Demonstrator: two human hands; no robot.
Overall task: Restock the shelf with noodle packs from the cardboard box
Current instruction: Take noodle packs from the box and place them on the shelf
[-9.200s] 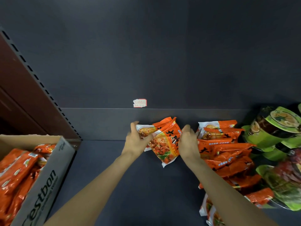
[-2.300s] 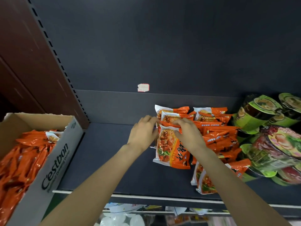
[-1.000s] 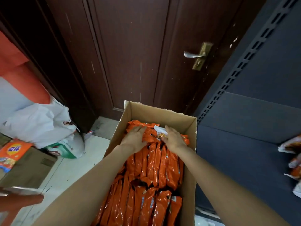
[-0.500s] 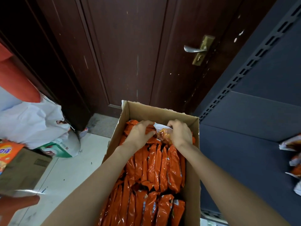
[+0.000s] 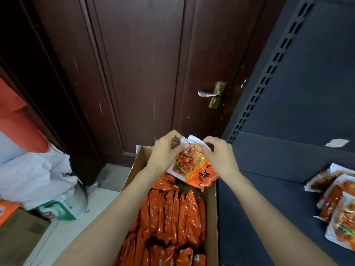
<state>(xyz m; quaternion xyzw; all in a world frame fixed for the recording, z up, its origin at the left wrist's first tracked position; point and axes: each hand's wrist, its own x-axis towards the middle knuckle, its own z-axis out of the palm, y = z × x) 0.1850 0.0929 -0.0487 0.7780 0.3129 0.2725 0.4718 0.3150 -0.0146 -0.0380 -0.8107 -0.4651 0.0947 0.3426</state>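
Since half a second ago both hands have lifted one noodle pack [image 5: 192,167] up out of the cardboard box [image 5: 211,217]; it now hangs above the box's far end. Left hand [image 5: 165,150] and right hand [image 5: 219,154] fingers curl round the pack's top corners, pinching it. Remaining packs [image 5: 172,223] stand on edge in rows in the box. Shelf [image 5: 269,198] just right of the box, stocked packs [image 5: 338,204] at its right end. Dark wooden door [image 5: 144,73] behind.
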